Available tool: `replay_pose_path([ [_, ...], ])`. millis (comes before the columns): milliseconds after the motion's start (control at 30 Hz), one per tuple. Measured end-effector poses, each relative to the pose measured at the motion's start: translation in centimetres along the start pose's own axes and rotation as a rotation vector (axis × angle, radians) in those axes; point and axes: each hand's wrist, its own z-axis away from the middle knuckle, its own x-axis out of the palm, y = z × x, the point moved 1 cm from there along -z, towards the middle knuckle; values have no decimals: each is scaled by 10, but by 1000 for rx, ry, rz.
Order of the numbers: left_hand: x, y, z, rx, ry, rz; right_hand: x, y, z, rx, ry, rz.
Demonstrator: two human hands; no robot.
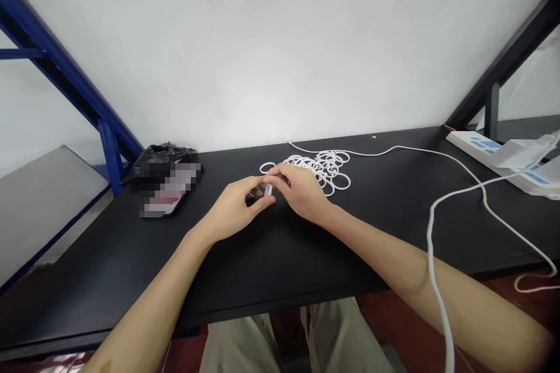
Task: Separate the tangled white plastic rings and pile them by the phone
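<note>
My left hand (238, 205) and my right hand (297, 189) meet over the middle of a black table (280, 256). Together they pinch a small white ring (268, 189) between thumbs and fingertips. The fingers of both hands are curled closed around it. Just behind my right hand lies a loose pile of several thin white rings (324, 166), with one single ring (266, 167) off to its left.
A white cable (437, 210) runs from the pile across the table's right side and hangs off the front edge. White boxes with blue print (503, 160) sit at far right. A black bag (164, 154) and a blurred flat object (168, 189) lie at left. Blue frame bars (105, 128) stand left.
</note>
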Motion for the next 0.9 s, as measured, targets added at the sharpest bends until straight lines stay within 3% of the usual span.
replay_pose_path([
  [633, -1, -1, 0, 80, 69, -54, 1, 1, 0, 10, -36, -96],
  [767, -2, -9, -2, 31, 157, -144, 0, 0, 0, -36, -3, 80],
  [900, -8, -31, -4, -213, 328, -446, -3, 5, -2, -129, -1, 468],
])
